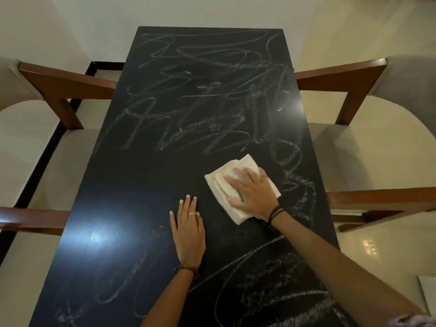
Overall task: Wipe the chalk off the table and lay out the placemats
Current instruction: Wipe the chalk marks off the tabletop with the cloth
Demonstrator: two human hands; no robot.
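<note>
Chalk (207,95) covers table (141,175); right hand (253,197) flat on cloth (226,182); left hand (188,234) released.

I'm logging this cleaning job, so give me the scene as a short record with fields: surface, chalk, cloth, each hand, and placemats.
surface: dark table with chairs along both sides
chalk: scribbles cover the far half and the near right; the middle left patch looks wiped
cloth: folded white cloth flat on the table, right of centre
right hand: right hand pressing flat on the cloth
left hand: left hand resting flat on the table beside the cloth
placemats: none on the table
</note>
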